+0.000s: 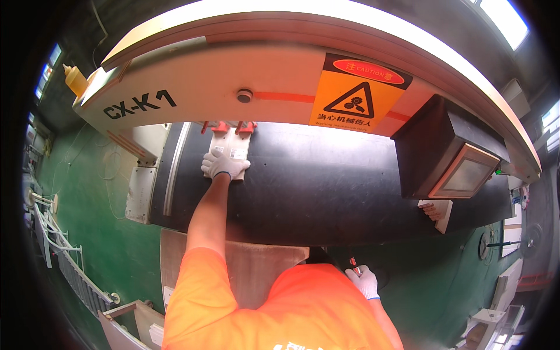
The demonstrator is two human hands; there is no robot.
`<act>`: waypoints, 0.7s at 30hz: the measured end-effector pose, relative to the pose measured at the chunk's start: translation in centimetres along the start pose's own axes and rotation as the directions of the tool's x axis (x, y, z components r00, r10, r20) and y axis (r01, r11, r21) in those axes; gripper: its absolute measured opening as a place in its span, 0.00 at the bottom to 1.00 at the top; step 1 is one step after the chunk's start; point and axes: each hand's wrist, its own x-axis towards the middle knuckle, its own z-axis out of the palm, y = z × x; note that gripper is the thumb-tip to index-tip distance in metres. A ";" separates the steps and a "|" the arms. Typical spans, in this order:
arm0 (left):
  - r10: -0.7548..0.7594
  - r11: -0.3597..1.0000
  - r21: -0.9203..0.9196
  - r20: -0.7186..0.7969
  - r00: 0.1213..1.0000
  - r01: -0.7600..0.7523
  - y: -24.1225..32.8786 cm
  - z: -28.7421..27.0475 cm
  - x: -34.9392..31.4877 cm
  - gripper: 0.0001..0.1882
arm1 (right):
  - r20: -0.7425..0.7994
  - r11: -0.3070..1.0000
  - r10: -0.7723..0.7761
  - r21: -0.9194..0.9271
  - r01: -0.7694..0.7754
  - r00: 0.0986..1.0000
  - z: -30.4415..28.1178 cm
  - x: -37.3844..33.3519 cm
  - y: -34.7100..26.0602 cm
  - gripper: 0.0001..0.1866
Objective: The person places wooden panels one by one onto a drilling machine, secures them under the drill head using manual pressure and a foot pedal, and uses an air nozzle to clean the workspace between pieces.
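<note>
- White knit-gloved fingers of the left hand (226, 165) are spread wide, palm down, across the near part of two pale, flat, narrow boards (240, 141).
- These boards lie side by side, lengthwise away from the person, on a smooth black tabletop (315, 181), left of its middle; small white labels (238, 154) show on their upper faces.
- Fingers of the white-gloved right hand (366, 282) are curled around a slim red-and-silver handheld object (355, 268), low beside the body and off the near edge of the tabletop; its kind is too small to tell.
- Bright red fittings (248, 128) stand at the far ends of the boards, just under a long cream machine beam (198, 81).
- Left of the boards, a straight silver metal rail (177, 169) runs along the tabletop.
- Across the beam, an orange warning sign (361, 96) sits to the right of a dark round knob (244, 95).
- Farther right hangs a black box-shaped housing (423, 146) with a grey screen (465, 170), above stepped pale strips (440, 214).
- Green floor (87, 181) spreads beyond.
</note>
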 end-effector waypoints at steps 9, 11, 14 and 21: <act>0.072 0.997 0.027 0.055 0.996 -0.074 0.3 -1.2 -0.6 0.72 | 0.057 0.977 -0.166 -0.126 0.172 0.984 0.2 3.3 -1.3 0.28; 0.179 0.983 0.046 0.018 0.984 -0.180 -0.7 0.2 -1.0 0.71 | 0.028 0.973 -0.189 -0.129 0.191 0.982 -0.3 4.6 -3.2 0.27; 0.652 0.680 0.285 0.185 0.735 -0.675 -4.5 0.2 0.1 0.71 | -0.022 0.972 -0.204 -0.125 0.200 0.979 -1.4 6.5 -7.0 0.26; 0.984 0.001 0.563 0.147 0.101 -0.826 -7.4 1.5 5.5 0.26 | 0.074 0.868 -0.342 -0.357 0.346 0.937 -0.6 13.3 -16.5 0.21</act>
